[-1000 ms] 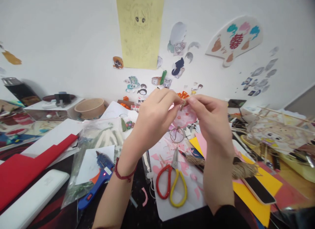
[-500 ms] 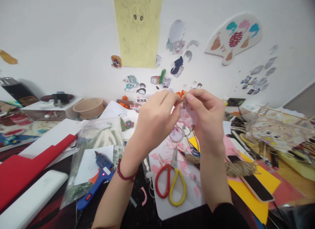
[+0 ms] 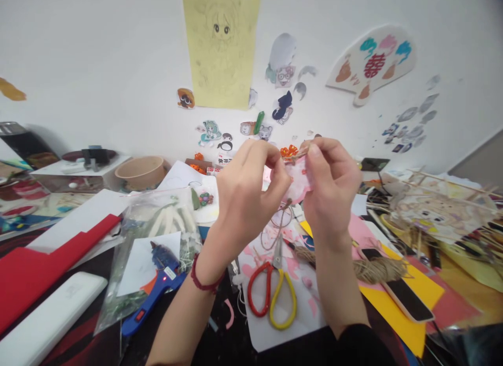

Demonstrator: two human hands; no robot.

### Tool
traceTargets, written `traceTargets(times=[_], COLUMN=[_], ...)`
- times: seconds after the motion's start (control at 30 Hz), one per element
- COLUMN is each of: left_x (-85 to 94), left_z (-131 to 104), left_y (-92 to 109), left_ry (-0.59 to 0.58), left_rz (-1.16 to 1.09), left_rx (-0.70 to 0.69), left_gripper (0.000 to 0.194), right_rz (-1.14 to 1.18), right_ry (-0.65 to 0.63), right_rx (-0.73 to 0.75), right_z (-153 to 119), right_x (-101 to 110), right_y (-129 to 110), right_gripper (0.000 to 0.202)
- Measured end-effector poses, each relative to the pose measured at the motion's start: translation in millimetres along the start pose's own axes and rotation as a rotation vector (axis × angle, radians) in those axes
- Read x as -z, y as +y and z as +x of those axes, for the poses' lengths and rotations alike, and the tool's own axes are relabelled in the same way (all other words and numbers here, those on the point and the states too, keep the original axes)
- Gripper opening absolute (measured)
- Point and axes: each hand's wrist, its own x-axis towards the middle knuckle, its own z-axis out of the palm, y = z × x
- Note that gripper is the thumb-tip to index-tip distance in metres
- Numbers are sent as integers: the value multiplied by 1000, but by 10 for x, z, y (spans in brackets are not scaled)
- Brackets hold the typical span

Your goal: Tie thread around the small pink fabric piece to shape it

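Observation:
Between my hands hangs a pink, translucent piece with small reddish marks. Brown twine runs along its top. My right hand pinches the twine between thumb and fingers at the upper right. On the other side, my left hand is closed in a pinch near the piece's left edge; what lies between those fingertips is mostly hidden. A loop of twine dangles below, in front of a ring-shaped object. Scissors with one red and one yellow handle lie beneath on white paper.
A blue glue gun with a lit red light rests left of my left forearm, near a plastic bag and a white power bank. Right of my right forearm are a twine bundle, a phone and yellow paper.
The pink piece has turned, showing more twine along its top. The dangling twine loop has swung left. My fingertips are slightly farther apart.

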Motion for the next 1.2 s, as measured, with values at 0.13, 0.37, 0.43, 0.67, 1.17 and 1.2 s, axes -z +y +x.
traceTargets(times=[0.13,0.37,0.43,0.67,1.17,1.2], left_x=[13,-21,-15,75,159,172], left_z=[11,6,10,58,73,78], left_y=[-25,-51,-50,-80,-119,-123], left_ry=[-32,-11,3,-182,-318,-338], left_rz=[1,9,1,-166,-401,-402], left_rx=[-37,-20,-5,170,311,312], left_gripper=[14,12,12,8,15,15], right_rz=[56,61,32,-161,-213,-202], right_ry=[-47,-264,-330,-298,-459,-473], right_rx=[3,-189,-217,-169,-168,-183], right_z=[5,57,63,46,73,77], right_x=[-5,146,207,289,364,374], right_y=[-28,-35,-31,-164,-301,-305], right_gripper=[10,33,29,19,31,31])
